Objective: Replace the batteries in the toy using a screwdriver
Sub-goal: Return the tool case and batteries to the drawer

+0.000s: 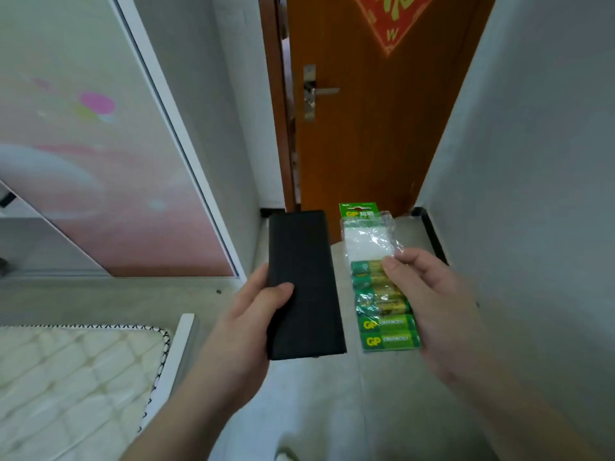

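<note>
**Black case and battery pack held up before the door**

A flat black case [304, 284] is grasped by the left hand [253, 314]: the thumb is laid across its front and the fingers are curled behind its left edge. A pack of green batteries [382, 294] is pinched by the right hand [429, 294], the thumb pressed on the front; the upper part of the blister is torn open and white. Both things are held in the air, just beside each other, not touching. Behind them a brown wooden door [366, 128] with a metal handle [319, 91] is seen. A mattress [73, 387] is seen at the lower left.
</note>
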Action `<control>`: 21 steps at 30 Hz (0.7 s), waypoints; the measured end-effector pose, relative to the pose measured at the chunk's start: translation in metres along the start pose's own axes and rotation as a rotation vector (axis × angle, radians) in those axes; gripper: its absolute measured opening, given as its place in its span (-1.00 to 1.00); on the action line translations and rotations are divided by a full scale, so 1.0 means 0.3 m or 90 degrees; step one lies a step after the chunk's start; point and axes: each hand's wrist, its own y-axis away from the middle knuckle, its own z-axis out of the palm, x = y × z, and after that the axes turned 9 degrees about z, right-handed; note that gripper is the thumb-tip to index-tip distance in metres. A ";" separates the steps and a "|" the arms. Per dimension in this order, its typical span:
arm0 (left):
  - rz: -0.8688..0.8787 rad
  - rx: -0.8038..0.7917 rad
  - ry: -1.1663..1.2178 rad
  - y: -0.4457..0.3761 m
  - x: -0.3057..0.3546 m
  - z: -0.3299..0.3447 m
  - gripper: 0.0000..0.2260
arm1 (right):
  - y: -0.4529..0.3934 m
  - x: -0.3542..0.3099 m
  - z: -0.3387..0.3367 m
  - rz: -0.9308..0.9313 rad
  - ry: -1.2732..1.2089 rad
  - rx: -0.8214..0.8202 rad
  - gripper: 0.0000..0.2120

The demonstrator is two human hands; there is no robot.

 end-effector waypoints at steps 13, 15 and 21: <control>-0.047 0.036 -0.048 -0.162 0.002 -0.449 -0.66 | -0.288 0.164 0.328 0.039 0.129 -0.072 -0.95; -0.054 0.048 -0.035 -0.208 -0.002 -0.467 -0.65 | -0.347 0.169 0.346 0.041 0.150 -0.083 -0.95; -0.077 0.119 -0.040 -0.427 -0.061 -0.452 -0.64 | -0.603 0.200 0.341 0.098 0.133 -0.099 -0.95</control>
